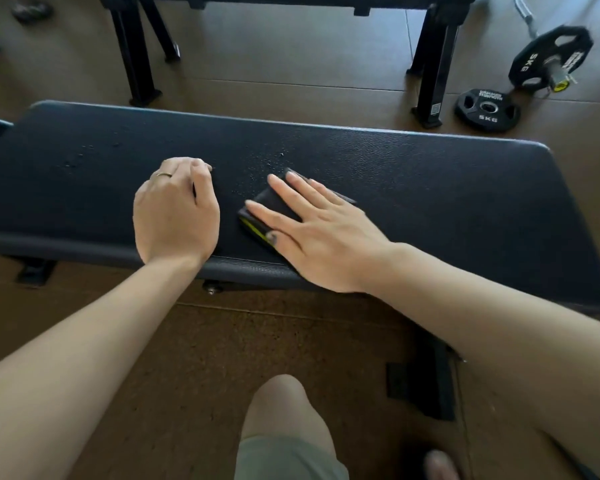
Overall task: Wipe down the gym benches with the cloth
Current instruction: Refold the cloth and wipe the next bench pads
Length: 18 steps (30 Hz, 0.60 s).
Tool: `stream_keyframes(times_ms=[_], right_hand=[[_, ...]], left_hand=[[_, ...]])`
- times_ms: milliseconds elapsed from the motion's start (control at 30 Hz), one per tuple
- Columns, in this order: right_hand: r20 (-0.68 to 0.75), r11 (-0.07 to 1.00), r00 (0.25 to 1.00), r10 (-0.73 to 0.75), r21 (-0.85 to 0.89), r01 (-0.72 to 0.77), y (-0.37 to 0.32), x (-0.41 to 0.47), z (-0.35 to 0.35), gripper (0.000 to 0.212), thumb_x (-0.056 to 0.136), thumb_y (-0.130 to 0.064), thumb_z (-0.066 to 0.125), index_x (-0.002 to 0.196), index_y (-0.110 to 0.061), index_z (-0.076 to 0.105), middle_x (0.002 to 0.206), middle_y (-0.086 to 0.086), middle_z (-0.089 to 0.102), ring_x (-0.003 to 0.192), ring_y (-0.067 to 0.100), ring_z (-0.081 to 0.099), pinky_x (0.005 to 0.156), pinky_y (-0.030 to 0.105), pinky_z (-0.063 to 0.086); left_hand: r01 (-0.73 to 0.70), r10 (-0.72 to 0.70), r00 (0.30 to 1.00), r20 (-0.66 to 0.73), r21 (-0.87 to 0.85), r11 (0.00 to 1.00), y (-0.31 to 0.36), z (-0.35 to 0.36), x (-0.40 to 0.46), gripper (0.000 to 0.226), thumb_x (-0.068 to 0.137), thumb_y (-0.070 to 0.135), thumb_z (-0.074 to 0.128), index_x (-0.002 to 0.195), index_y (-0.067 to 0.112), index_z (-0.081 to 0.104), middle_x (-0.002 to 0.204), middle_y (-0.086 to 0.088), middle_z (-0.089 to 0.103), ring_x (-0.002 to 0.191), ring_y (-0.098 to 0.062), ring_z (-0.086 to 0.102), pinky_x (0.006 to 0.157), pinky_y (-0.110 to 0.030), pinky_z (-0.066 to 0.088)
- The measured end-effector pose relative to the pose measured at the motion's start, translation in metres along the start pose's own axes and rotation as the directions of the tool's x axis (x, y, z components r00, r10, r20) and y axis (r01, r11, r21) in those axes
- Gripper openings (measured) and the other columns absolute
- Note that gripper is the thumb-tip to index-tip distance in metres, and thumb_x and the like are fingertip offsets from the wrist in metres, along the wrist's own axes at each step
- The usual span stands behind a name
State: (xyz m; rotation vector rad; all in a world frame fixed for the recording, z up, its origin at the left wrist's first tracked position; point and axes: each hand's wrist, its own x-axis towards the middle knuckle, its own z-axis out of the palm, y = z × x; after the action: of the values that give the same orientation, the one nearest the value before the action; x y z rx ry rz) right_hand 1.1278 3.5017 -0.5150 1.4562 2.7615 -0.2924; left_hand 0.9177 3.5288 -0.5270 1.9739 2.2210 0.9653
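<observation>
Right hand [326, 233]: fingers straight and spread, pressing flat on the cloth; grip wide.
Left hand [175, 211]: fingers curled under, holding nothing, resting on the bench.
Cloth [269, 209]: folded, dark with yellow-green edge, near the bench's [447, 202] front edge.
Droplets [84, 157]: on the padding, left part.

We are looking down into a gym or weights room. A long flat bench padded in black grained vinyl [395, 174] is stretching across our view, and the black steel legs of a second frame [433, 64] are standing behind it on brown rubbery floor tiles [291, 53]. Two black round weight plates marked 5KG are lying at the far right, one flat [487, 110], one [548, 57] seemingly still sitting on a bar.
</observation>
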Motion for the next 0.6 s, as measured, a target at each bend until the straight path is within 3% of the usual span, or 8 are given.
stream_keyframes(times_ms=[100,200,400,600], right_hand=[[-0.043,1.000,0.999,0.011,-0.012,-0.011,-0.014,0.019,0.004,0.056,0.109,-0.051,0.010,0.163,-0.039,0.003,0.172,0.006,-0.007,0.158,0.024,-0.013,0.128,0.039,-0.007],[-0.016,0.993,0.994,-0.107,-0.057,0.106,-0.002,-0.018,0.005,0.056,0.109,-0.052,0.011,0.163,-0.038,0.000,0.171,0.005,-0.007,0.157,0.025,-0.012,0.128,0.039,-0.005],[0.013,0.946,0.977,-0.215,-0.245,0.212,0.029,-0.067,0.013,0.062,0.107,-0.044,0.034,0.164,-0.031,0.012,0.170,0.014,0.011,0.156,0.035,0.010,0.124,0.052,0.024],[-0.037,0.942,0.955,-0.294,-0.179,0.283,-0.025,0.004,0.017,0.063,0.109,-0.043,0.033,0.164,-0.023,0.012,0.170,0.016,0.010,0.157,0.036,0.006,0.128,0.049,0.010]], left_hand=[[0.024,-0.025,1.000,-0.007,-0.042,0.999,0.001,-0.004,-0.003,0.057,0.108,0.032,0.021,0.116,0.015,0.075,0.131,-0.002,0.069,0.116,-0.024,0.063,0.105,-0.046,0.046],[0.044,-0.044,0.999,-0.006,-0.038,0.998,0.001,-0.005,-0.005,0.057,0.109,0.030,0.021,0.119,0.016,0.075,0.134,0.000,0.068,0.120,-0.021,0.062,0.107,-0.042,0.045],[0.067,-0.068,0.997,-0.033,-0.037,0.997,0.003,-0.004,-0.005,0.058,0.109,0.030,0.021,0.116,0.016,0.077,0.133,0.002,0.069,0.119,-0.018,0.063,0.103,-0.036,0.046],[0.156,-0.169,0.977,-0.132,-0.098,0.983,-0.003,-0.002,-0.005,0.055,0.108,0.029,0.024,0.105,0.016,0.078,0.118,0.003,0.074,0.109,-0.015,0.065,0.094,-0.031,0.046]])
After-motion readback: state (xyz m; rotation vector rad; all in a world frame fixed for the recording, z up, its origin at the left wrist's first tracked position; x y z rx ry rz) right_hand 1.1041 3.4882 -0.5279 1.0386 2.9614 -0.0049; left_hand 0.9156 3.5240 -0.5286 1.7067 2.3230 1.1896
